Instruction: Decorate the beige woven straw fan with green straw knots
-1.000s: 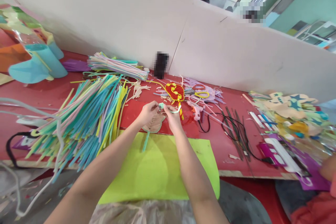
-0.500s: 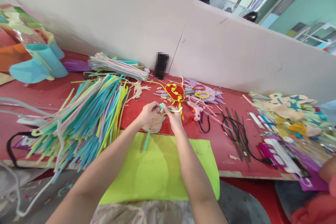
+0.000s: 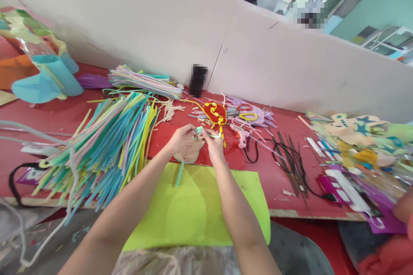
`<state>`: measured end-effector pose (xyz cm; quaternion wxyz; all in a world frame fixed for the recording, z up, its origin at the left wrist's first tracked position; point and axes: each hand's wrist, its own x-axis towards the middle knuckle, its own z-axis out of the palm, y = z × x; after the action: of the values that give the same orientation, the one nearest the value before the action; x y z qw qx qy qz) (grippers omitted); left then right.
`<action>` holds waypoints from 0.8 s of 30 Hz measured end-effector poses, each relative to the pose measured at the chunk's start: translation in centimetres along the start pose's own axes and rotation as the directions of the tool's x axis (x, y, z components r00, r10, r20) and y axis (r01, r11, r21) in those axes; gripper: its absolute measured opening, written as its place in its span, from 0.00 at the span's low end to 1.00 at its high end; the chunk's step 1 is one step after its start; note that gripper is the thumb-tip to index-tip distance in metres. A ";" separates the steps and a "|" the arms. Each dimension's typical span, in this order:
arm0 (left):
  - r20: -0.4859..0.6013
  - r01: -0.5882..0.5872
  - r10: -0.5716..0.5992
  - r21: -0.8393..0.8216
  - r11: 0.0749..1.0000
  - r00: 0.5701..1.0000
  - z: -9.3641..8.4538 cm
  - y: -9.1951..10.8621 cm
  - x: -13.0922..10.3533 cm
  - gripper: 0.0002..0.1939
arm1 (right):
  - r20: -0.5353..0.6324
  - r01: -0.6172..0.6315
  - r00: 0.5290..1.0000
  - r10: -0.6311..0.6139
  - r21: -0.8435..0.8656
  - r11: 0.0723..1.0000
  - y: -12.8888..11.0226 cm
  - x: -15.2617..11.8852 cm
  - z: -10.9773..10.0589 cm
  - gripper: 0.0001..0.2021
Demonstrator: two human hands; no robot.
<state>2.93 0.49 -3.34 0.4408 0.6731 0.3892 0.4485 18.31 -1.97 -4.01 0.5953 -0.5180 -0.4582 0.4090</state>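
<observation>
Between my fingertips is a small twisted bit of mint-green pipe cleaner (image 3: 199,129). My left hand (image 3: 182,137) pinches it from the left. From the other side my right hand (image 3: 213,142) grips it with closed fingers, and a pale length sticks out past them to the right. Just below the hands lies a beige, leaf-shaped pipe-cleaner piece (image 3: 187,152) with a green edge and a green stem, partly covered by my left hand. Behind my hands rests a red and yellow pipe-cleaner fan (image 3: 214,113).
A large bundle of coloured pipe cleaners (image 3: 109,146) spreads at left. A hot glue gun (image 3: 241,136), scissors (image 3: 248,117) and black cable (image 3: 295,163) lie right. A power strip (image 3: 346,191) sits near another person's arm (image 3: 403,208). Lime-green cloth (image 3: 245,206) covers the front edge.
The green twisted bit has turned slightly between my fingertips, and the pale end by my right hand has dipped a little. Both arms stay nearly in place.
</observation>
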 end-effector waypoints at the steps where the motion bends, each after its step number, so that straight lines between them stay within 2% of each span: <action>1: -0.065 0.009 -0.011 -0.036 0.999 0.998 0.0 -0.1 0.1 0.13 | -0.060 0.036 0.998 -0.038 -0.032 0.999 -0.1 0.1 -0.2 0.16; 3: -0.170 0.056 -0.083 -0.159 0.986 0.982 -0.1 -0.1 0.2 0.17 | -0.167 0.157 0.969 -0.179 -0.141 0.978 -0.4 0.1 -0.6 0.15; 4: -0.178 0.094 -0.138 -0.234 0.968 0.974 -0.2 -0.1 0.3 0.18 | -0.190 0.231 0.943 -0.273 -0.214 0.949 -0.5 0.1 -0.8 0.14; 6: -0.102 0.194 -0.244 -0.352 0.916 0.964 -0.3 0.1 0.2 0.19 | -0.160 0.367 0.882 -0.444 -0.357 0.859 -0.7 0.0 -1.0 0.12; 8: 0.016 0.298 -0.318 -0.394 0.869 0.948 -0.3 0.5 0.0 0.21 | -0.069 0.458 0.836 -0.544 -0.458 0.762 -0.7 -0.2 -1.1 0.12; 10: 0.101 0.362 -0.352 -0.406 0.839 0.930 -0.1 0.8 -0.2 0.23 | 0.030 0.509 0.816 -0.577 -0.512 0.692 -0.5 -0.4 -0.9 0.12; 12: 0.129 0.382 -0.363 -0.429 0.819 0.923 0.1 1.1 -0.4 0.23 | 0.133 0.556 0.799 -0.587 -0.534 0.637 -0.2 -0.5 -0.6 0.12; 16: 0.054 0.386 -0.407 -0.456 0.802 0.912 0.1 1.1 -0.4 0.23 | 0.300 0.641 0.750 -0.589 -0.547 0.538 0.4 -0.7 -0.3 0.14; 20: 0.022 0.395 -0.434 -0.458 0.797 0.901 -0.1 0.8 -0.3 0.21 | 0.382 0.691 0.707 -0.594 -0.553 0.466 0.8 -0.8 -0.1 0.15; 24: 0.017 0.385 -0.439 -0.512 0.768 0.898 -0.4 0.7 -0.3 0.19 | 0.394 0.700 0.691 -0.606 -0.575 0.425 0.7 -0.8 0.2 0.14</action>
<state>2.53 0.07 -2.73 0.6675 0.4083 0.4189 0.4608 17.94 -2.64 -4.85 0.4388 -0.4530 -0.7757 -0.0237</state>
